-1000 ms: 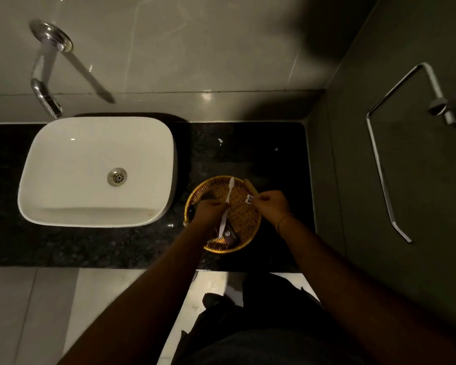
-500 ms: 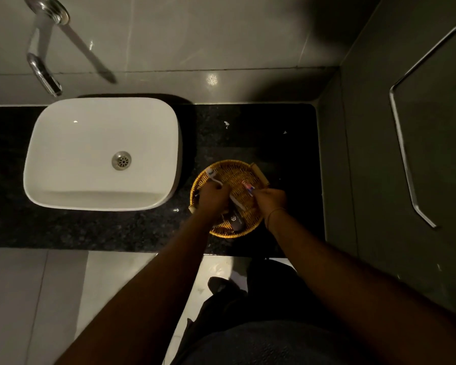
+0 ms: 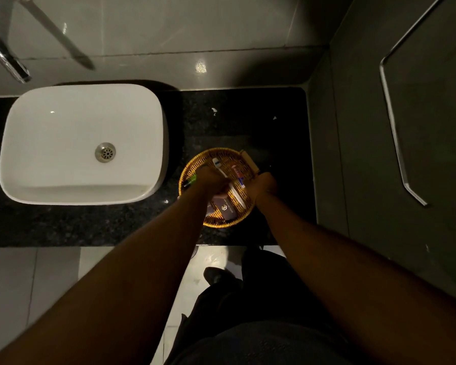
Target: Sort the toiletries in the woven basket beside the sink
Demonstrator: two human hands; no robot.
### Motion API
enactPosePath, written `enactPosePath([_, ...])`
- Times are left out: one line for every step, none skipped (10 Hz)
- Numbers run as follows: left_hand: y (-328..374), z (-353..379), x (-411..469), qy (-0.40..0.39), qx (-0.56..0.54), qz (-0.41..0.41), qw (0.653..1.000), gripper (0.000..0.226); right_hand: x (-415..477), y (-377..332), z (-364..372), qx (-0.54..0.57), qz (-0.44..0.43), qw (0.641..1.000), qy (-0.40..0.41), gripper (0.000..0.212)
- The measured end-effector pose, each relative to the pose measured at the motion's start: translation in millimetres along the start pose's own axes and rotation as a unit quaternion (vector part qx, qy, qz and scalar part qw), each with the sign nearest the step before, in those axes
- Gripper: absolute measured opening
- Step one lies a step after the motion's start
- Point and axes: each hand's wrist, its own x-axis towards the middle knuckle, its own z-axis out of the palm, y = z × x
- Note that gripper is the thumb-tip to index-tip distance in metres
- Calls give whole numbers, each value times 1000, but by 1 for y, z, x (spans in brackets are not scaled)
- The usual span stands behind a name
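Observation:
A round woven basket [image 3: 194,168] sits on the black counter, right of the white sink [image 3: 63,143]. My left hand [image 3: 212,181] is closed around a white toothbrush [image 3: 219,167]. The toothbrush lies slanted across the basket with its head to the far left. My right hand [image 3: 265,184] is at the basket's right rim, its fingers pinching the near end of a small red-and-white toothpaste tube [image 3: 238,174]. A dark box [image 3: 225,208] lies at the basket's near side, and a green-tipped item [image 3: 192,179] sticks out by the left rim.
A chrome tap [image 3: 7,57] juts from the wall above the sink. A wooden piece [image 3: 249,162] rests at the basket's far right rim. A grey side wall with a chrome towel rail [image 3: 391,122] closes in on the right. Bare black counter [image 3: 242,119] lies behind the basket.
The toothbrush has swung from pointing straight away to lying slanted across the basket. My right hand has brought the tube down into the basket. The camera view has shifted down.

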Motion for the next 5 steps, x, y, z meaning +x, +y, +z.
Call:
enactPosePath([0,3,4,-12,21,-24,999,11,-1,-2,0,-30,1,1000,8,43])
enactPosePath([2,4,10,-17,48,-20,998,16,-3,1,0,-30,-1,999,38,38])
enactPosePath([1,6,10,12,70,-1,997,14,-5,8,-3,-10,-14,998,65,39])
enactPosePath([-7,2,7,49,68,46,995,29,-15,8,-2,-28,-53,996,72,43])
enactPosePath([-16,-2,-2,102,90,99,986,28,-25,2,3,-58,-133,986,78,46])
